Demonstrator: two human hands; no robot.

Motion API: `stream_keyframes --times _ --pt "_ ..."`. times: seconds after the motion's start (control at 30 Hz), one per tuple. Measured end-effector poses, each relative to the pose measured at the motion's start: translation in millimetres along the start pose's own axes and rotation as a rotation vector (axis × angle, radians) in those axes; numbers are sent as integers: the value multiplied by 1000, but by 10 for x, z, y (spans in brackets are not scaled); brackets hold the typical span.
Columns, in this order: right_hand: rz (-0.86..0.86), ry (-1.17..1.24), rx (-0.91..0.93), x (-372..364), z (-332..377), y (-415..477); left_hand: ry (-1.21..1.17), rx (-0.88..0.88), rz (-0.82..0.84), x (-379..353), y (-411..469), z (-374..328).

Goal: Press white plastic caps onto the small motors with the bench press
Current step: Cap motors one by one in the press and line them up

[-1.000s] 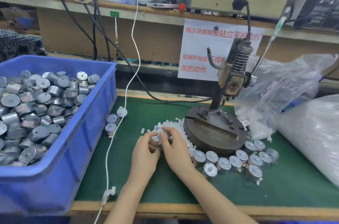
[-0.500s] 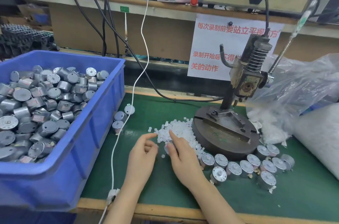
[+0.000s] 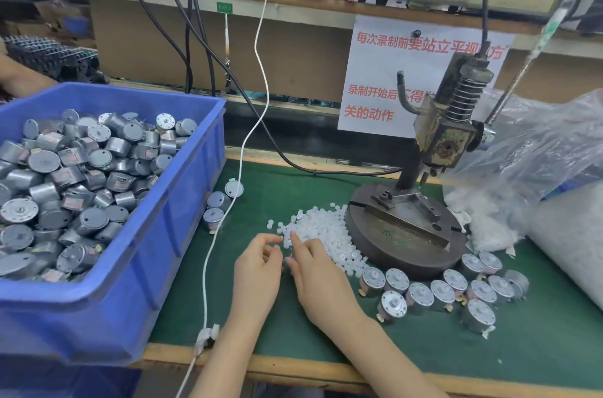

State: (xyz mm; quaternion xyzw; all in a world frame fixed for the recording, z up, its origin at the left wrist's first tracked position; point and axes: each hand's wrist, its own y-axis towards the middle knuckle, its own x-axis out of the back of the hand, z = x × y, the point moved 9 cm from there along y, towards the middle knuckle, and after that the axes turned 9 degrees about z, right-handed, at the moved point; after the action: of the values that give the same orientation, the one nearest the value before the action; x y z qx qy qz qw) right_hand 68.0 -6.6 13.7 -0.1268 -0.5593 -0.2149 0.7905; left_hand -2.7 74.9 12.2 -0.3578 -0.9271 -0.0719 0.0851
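The bench press (image 3: 440, 149) stands toward the back right of the worktop (image 3: 326, 342), its ram raised above a round metal base (image 3: 385, 254) and its long lever (image 3: 522, 71) slanting up to the right. A heap of white plastic caps (image 3: 323, 231) lies against the left side of that base, near the middle of the worktop. A curved row of small motors (image 3: 443, 291) sits along the front edge of the base, shaft ends up, reaching toward the right edge.

Both hands are at the near side of the heap. The right hand (image 3: 319, 280) lies palm down with its index finger (image 3: 295, 239) stretched straight into the edge of the caps, touching them; the other fingers are relaxed and nothing shows in its grasp. The left hand (image 3: 257, 273) is just beside it, seen from the back, fingers loosely bent toward the heap; whether they pinch anything cannot be told, as the fingertips are turned away.

A blue bin (image 3: 107, 299) full of motors fills the left side of the worktop and overhangs its front edge. Three loose motors (image 3: 218, 202) lie just beside the bin's right wall. A white cable (image 3: 241, 162) runs from the back shelf down across the worktop to its front edge. A clear plastic bag (image 3: 538, 153) of white parts is slumped at the right edge behind the press.
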Motion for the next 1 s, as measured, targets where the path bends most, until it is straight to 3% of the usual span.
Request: stream_keyframes --times 0.37,0.57,0.77,0.9,1.0 --pt "72 -133 105 -101 125 6 30 -39 -28 -1 -68 -32" --pt "17 -44 86 -56 64 -27 159 -63 -52 14 -79 -59" --pt "-235 283 114 269 -22 -149 164 -31 -65 31 -63 -46" --pt "-472 486 100 472 -127 -269 289 7 -23 -32 27 -90" --pt "-640 531 117 616 -183 -363 347 -89 -64 -96 76 -318"
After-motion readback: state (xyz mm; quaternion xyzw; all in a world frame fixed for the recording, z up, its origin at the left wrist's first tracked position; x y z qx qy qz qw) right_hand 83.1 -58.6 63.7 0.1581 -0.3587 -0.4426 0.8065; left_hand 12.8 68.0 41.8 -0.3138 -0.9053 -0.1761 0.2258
